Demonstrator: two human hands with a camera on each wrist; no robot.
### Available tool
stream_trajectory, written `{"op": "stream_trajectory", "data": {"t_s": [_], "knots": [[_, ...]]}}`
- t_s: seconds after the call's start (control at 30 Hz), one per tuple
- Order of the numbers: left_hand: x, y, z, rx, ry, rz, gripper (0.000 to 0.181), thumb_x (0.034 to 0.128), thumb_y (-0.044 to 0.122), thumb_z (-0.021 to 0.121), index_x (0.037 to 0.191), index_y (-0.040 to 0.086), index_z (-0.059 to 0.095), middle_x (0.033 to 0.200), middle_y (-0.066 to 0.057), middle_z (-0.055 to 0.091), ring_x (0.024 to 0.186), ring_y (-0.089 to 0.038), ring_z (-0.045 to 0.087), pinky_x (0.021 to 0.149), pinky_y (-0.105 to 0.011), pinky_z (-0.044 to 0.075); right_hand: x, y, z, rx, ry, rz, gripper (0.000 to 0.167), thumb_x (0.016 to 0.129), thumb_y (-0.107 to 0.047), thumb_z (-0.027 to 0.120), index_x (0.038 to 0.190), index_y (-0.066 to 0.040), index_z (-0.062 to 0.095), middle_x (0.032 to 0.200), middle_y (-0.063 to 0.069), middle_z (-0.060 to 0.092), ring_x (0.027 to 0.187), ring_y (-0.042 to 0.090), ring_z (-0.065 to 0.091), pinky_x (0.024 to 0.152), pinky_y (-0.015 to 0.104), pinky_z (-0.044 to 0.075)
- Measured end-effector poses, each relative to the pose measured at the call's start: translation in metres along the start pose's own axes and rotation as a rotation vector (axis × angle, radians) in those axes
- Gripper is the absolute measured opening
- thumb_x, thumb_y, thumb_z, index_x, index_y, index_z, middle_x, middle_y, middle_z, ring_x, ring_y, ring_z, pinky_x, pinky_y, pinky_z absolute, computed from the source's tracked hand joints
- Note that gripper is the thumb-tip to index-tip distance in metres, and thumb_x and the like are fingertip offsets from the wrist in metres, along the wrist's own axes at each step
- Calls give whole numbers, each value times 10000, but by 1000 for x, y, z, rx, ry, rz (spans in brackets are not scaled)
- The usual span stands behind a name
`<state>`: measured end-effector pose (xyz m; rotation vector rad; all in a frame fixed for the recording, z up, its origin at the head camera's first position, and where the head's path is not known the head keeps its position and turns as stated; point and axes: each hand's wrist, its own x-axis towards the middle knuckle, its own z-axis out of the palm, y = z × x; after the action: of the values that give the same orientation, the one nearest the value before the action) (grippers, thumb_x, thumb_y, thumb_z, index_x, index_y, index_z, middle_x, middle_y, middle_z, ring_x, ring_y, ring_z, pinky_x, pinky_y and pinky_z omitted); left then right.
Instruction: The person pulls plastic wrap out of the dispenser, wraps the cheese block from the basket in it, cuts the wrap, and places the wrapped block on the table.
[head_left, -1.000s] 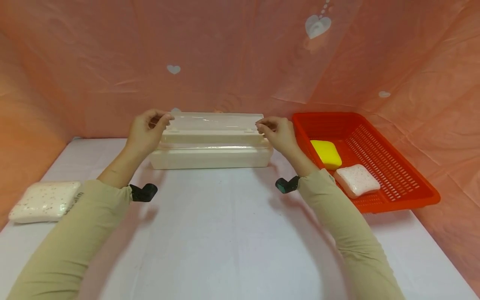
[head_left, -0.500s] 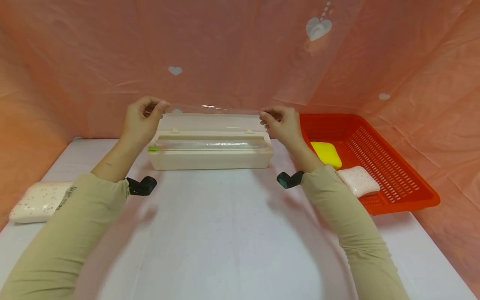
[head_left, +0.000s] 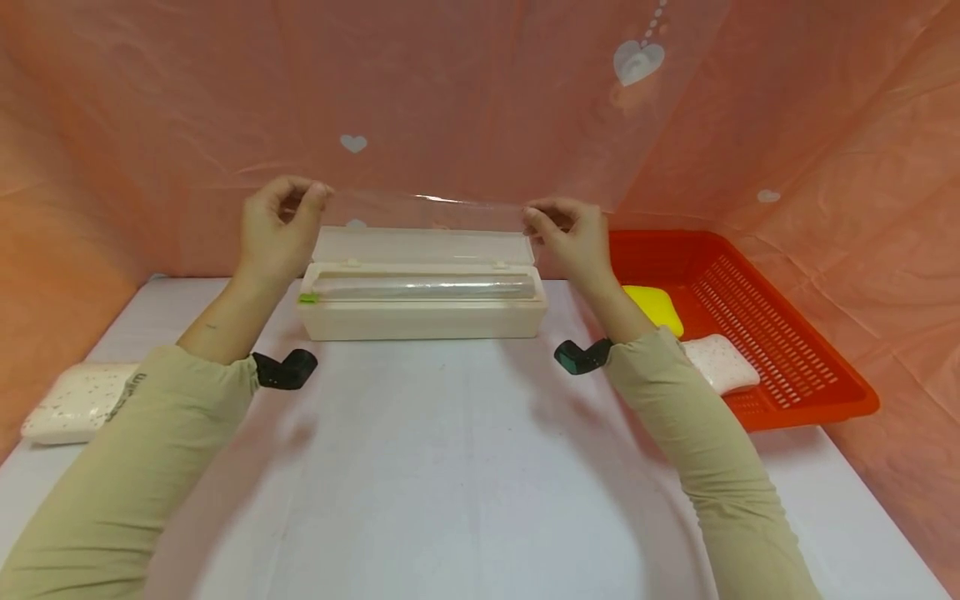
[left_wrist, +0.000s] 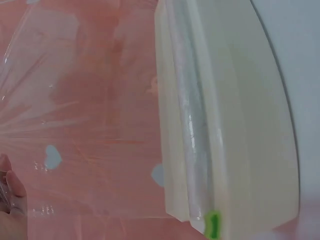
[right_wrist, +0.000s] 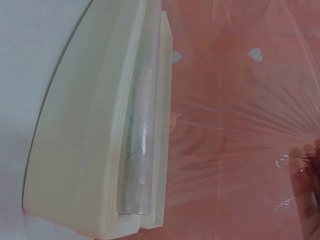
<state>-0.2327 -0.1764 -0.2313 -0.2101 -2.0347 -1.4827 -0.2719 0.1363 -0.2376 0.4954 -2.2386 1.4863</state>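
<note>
A cream dispenser box (head_left: 423, 320) stands at the table's back, its lid (head_left: 427, 247) raised, a roll of clear film (head_left: 427, 287) lying inside. Above it, the left hand (head_left: 276, 229) and the right hand (head_left: 581, 242) each pinch an upper corner of a transparent sheet (head_left: 442, 200) stretched between them. In the left wrist view, the sheet (left_wrist: 100, 125) fans in creases toward the left hand (left_wrist: 14, 210) and a green slider (left_wrist: 213, 225) sits at the box's end. The right wrist view shows creases converging at the fingers of the right hand (right_wrist: 305, 185).
At the right, a red basket (head_left: 810, 333) holds a yellow block (head_left: 656, 307) and a white speckled packet (head_left: 723, 364). Another speckled packet (head_left: 71, 404) lies at the table's left, partly behind the left sleeve. A pink curtain with hearts hangs behind the table.
Both hands have risen and spread slightly apart, drawing the film up from the box. The roll and green slider now show, and the raised lid is less covered.
</note>
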Motion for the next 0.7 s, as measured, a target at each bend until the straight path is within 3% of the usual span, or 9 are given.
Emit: {"op": "stream_trajectory", "data": {"t_s": [0.2,0.47,0.7], "knots": [[1,10,3,-82,43,27,233,940,108,578,776,267,623,700,268,589,699,17,552,653,-138,427,2,-5,-2,66,50,-40,232,903,-139,666,1003,66,711,896,243,684,672,80,639,664,180,548],[3,28,0,-115,49,34,236,940,133,592,777,299,631,715,212,592,716,-15,540,681,-172,417,4,-15,-6,183,98,-86,206,882,-63,675,989,113,693,755,-56,680,655,75,664,643,198,558],[6,38,-3,-179,78,99,270,940,88,585,772,290,647,711,206,609,697,-13,545,688,-174,430,5,-24,-10,223,107,-102,221,890,-75,668,997,118,686,743,-106,678,656,78,662,656,198,557]]}}
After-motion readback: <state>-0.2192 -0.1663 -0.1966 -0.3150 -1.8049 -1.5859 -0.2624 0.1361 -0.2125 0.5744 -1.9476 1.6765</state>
